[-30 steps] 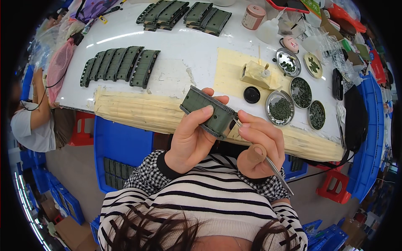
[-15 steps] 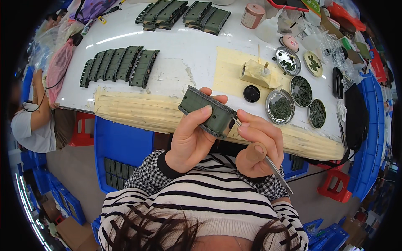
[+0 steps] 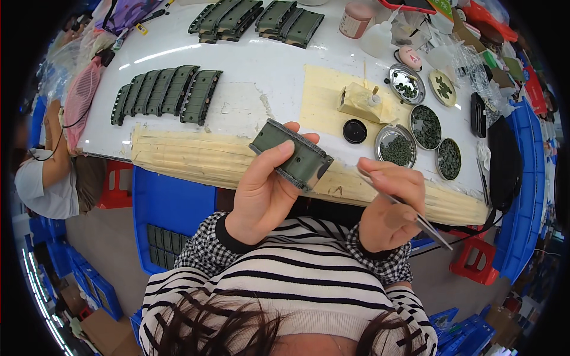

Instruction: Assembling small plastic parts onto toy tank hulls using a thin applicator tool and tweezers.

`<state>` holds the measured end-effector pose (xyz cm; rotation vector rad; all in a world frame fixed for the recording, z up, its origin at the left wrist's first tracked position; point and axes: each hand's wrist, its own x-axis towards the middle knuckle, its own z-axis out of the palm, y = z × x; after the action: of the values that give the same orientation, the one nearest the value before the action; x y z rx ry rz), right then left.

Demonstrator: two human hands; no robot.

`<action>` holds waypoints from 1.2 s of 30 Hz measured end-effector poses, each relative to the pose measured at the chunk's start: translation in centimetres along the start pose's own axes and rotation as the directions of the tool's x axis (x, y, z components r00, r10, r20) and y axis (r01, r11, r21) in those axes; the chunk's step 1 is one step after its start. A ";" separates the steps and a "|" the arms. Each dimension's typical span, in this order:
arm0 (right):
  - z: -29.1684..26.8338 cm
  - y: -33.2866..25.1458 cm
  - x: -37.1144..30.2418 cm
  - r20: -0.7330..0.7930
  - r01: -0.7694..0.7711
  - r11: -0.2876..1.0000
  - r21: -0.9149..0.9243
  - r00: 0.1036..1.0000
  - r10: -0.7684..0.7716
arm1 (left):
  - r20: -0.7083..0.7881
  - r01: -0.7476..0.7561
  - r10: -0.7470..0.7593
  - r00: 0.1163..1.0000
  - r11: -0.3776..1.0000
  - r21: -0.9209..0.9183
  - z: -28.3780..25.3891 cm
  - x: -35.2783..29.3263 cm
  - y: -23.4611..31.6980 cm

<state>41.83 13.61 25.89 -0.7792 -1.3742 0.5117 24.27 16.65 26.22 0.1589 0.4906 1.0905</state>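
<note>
My left hand [image 3: 261,193] is closed round a green camouflage plastic part [image 3: 301,155] with ribbed, track-like edges, its thumb across the top. The part is held tilted above the table's near edge. To its right, my right hand [image 3: 395,204] grips slim metal tweezers [image 3: 430,227], which are apart from the part. Whether the tweezer tips hold anything is too small to tell. Beyond that hand stand round tins of small dark green pieces: one tin [image 3: 396,147], a second tin [image 3: 426,127] and a third [image 3: 448,159]. A black round lid [image 3: 354,132] lies beside them.
Similar green parts stand in a row [image 3: 157,92] at the left, with more stacks [image 3: 228,19] at the back. A tape-covered block [image 3: 362,104] holds a small bottle. A blue crate [image 3: 172,196] is below the table. Another person [image 3: 50,178] sits at the far left.
My right hand has drawn the tweezers away from the part, toward the right. My left hand still holds the part and has shifted slightly left.
</note>
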 end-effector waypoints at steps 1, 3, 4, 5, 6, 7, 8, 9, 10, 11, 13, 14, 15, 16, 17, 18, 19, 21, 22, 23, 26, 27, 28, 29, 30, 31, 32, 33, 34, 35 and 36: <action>-0.7 -0.1 0.4 0.002 -0.007 0.993 -0.114 1.000 0.008 | -0.014 -0.017 0.017 1.000 1.000 0.001 0.3 -0.1 0.2; -3.4 0.2 1.5 0.001 -0.023 0.940 -0.342 1.000 0.025 | -0.006 -0.042 0.043 0.999 0.998 0.055 0.2 -0.1 0.5; -4.2 0.5 1.7 -0.043 -0.106 0.920 -0.377 0.994 0.096 | 0.016 -0.051 0.050 0.999 0.993 0.106 -0.1 -0.1 0.8; -4.9 0.9 1.9 -0.090 -0.187 0.894 -0.407 0.982 0.165 | 0.040 -0.062 0.056 0.998 0.986 0.157 -0.3 -0.1 1.1; -5.6 1.3 2.1 -0.061 -0.222 0.873 -0.435 0.974 0.218 | 0.075 -0.039 0.023 0.997 0.976 0.215 -0.7 0.0 1.5; -6.1 1.7 2.1 -0.011 -0.185 0.851 -0.491 0.978 0.207 | 0.068 -0.028 0.010 0.998 0.963 0.267 -0.4 0.0 1.3; -6.5 2.1 2.1 0.040 -0.146 0.827 -0.543 0.979 0.199 | 0.061 -0.017 -0.003 0.998 0.948 0.317 0.1 0.0 1.3; -6.7 2.5 2.3 0.093 -0.102 0.803 -0.587 0.977 0.192 | 0.052 -0.010 -0.009 0.999 0.929 0.370 0.5 -0.1 1.2; -6.7 2.6 2.6 0.137 -0.063 0.774 -0.629 0.972 0.190 | 0.046 0.003 -0.022 0.999 0.928 0.371 0.6 0.0 1.0; -6.8 2.8 2.7 0.144 -0.051 0.766 -0.641 0.972 0.185 | 0.041 0.016 -0.034 0.999 0.928 0.373 0.8 0.0 0.7; -6.7 3.2 2.7 0.155 -0.030 0.752 -0.659 0.973 0.174 | 0.018 0.028 -0.038 0.999 0.927 0.374 1.1 0.1 0.3; -6.7 3.3 2.8 0.153 -0.027 0.752 -0.659 0.974 0.169 | 0.001 0.027 -0.029 1.000 0.929 0.369 1.3 0.1 0.2; -6.6 3.4 2.8 0.151 -0.025 0.751 -0.660 0.975 0.165 | -0.015 0.027 -0.023 1.000 0.930 0.366 1.4 0.1 0.1; -6.5 3.4 2.8 0.148 -0.023 0.751 -0.660 0.976 0.160 | -0.020 0.039 -0.034 0.999 0.927 0.373 1.3 0.1 0.2; -6.5 3.5 2.8 0.151 -0.023 0.751 -0.660 0.975 0.162 | -0.026 0.052 -0.045 0.999 0.924 0.379 1.1 0.1 0.3; -6.5 3.6 2.8 0.155 -0.021 0.750 -0.661 0.974 0.164 | -0.030 0.063 -0.056 0.998 0.921 0.385 1.0 0.2 0.3; -6.5 3.6 2.8 0.159 -0.019 0.749 -0.662 0.973 0.166 | -0.024 0.046 -0.040 0.999 0.912 0.407 1.0 0.1 0.3; -6.6 3.6 2.8 0.154 -0.030 0.749 -0.662 0.973 0.175 | -0.008 0.010 -0.007 1.000 0.892 0.451 1.2 0.1 0.1; -6.6 3.6 2.7 0.152 -0.034 0.748 -0.663 0.972 0.178 | 0.020 -0.015 0.007 1.000 0.893 0.449 1.3 0.1 0.1; -6.6 3.6 2.7 0.138 -0.037 0.758 -0.651 0.976 0.167 | 0.048 -0.040 0.021 0.999 0.894 0.446 1.4 0.0 0.0; -6.5 3.2 2.6 0.111 -0.024 0.798 -0.603 0.987 0.114 | 0.115 -0.076 0.028 0.993 0.895 0.440 1.5 0.1 -0.3; -6.2 2.7 2.8 0.111 -0.007 0.818 -0.575 0.990 0.086 | 0.131 -0.083 0.028 0.991 0.895 0.439 1.5 0.1 -0.4; -5.8 2.1 3.1 0.110 0.011 0.837 -0.546 0.992 0.058 | 0.130 -0.036 -0.027 0.991 0.886 0.461 1.4 0.2 -0.4; -5.2 1.5 3.2 0.148 0.041 0.865 -0.500 0.988 0.039 | 0.128 0.011 -0.082 0.988 0.875 0.483 1.3 0.2 -0.4; -4.5 0.9 3.3 0.182 0.070 0.887 -0.457 0.983 0.017 | 0.133 0.046 -0.129 0.983 0.863 0.503 1.2 0.5 -0.6; -3.8 0.2 3.4 0.215 0.096 0.909 -0.406 0.977 -0.007 | 0.152 0.100 -0.193 0.969 0.876 0.472 1.5 0.6 -0.6; -3.3 -0.5 3.6 0.297 0.120 0.908 -0.401 0.955 0.005 | 0.189 0.143 -0.240 0.952 0.896 0.420 1.5 0.7 -0.8; -2.8 -0.6 3.6 0.331 0.150 0.908 -0.391 0.944 -0.013 | 0.232 0.186 -0.285 0.930 0.911 0.369 1.2 0.9 -0.9; -2.3 -0.7 3.6 0.365 0.180 0.907 -0.381 0.931 -0.032 | 0.252 0.212 -0.303 0.919 0.919 0.332 0.9 1.1 -1.1; -2.0 -0.7 3.7 0.398 0.209 0.906 -0.369 0.916 -0.050 | 0.271 0.239 -0.321 0.907 0.925 0.295 0.5 1.3 -1.2; -2.0 -0.3 3.5 0.424 0.242 0.895 -0.375 0.903 -0.067 | 0.292 0.268 -0.338 0.895 0.929 0.255 0.3 1.3 -1.3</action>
<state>44.32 15.58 28.45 -0.9300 -1.9587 0.2504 25.92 17.24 25.66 0.4300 0.3101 0.6821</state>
